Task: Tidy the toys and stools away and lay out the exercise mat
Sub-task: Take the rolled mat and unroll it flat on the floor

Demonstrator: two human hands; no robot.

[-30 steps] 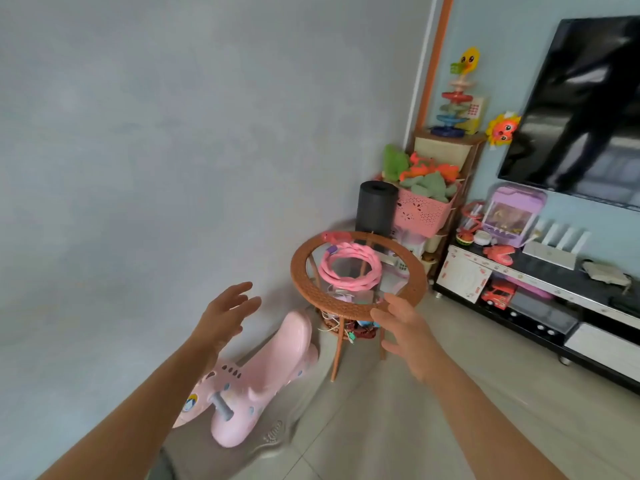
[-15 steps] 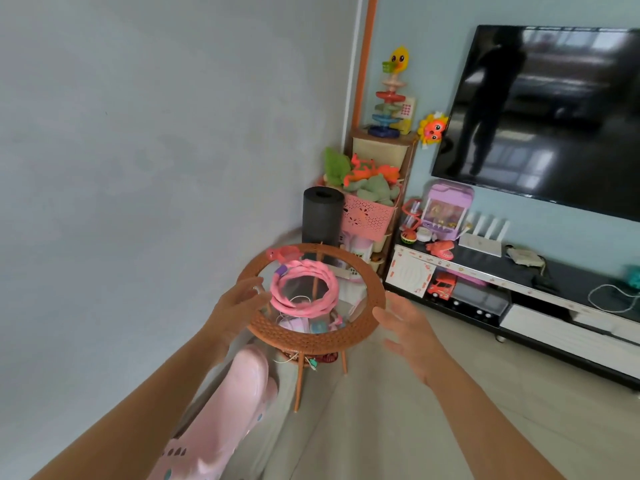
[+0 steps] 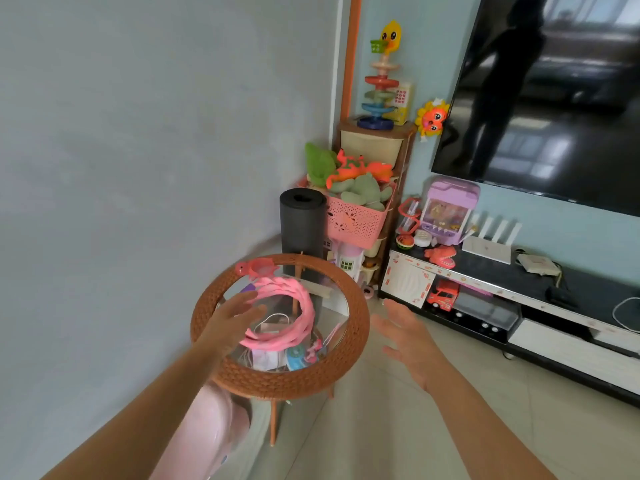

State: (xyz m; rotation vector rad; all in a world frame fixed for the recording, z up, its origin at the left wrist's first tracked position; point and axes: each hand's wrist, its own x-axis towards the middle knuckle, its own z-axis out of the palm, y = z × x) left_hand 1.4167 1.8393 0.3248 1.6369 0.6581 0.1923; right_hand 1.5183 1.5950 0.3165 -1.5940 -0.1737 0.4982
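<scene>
A: Left hand [image 3: 230,323] was out over the round orange wicker bench with the glass top [image 3: 341,358], its fingers [image 3: 251,297] spread loose, holding nothing.

B: And the right hand [image 3: 407,336]?

A: Just off the bench's right rim, palm turned inward, fingers straight and apart, nothing in it either. Whether it touched the wicker, I couldn't tell.

B: What sat nearest the left fingers?

A: A coiled pink braided hoop [image 3: 294,320] lay on the glass just right of them, partly under the fingertips. Past the fingers, on the far rim, rested a small pink turtle toy [image 3: 258,266].

B: The mat?

A: The black rolled exercise mat [image 3: 303,230] stood upright on the floor beyond the bench, well past both hands, against the grey wall. Touching its right side was a pink perforated plastic basket [image 3: 356,221] heaped with green and orange plush toys [image 3: 360,183].

B: Anything below the hands?

A: A pale pink plastic ride-on toy [image 3: 204,434] lay under the left forearm, beside the bench's leg. Far right of the right fingers, a red toy car [image 3: 443,294] sat in the low black TV stand [image 3: 502,317].
</scene>
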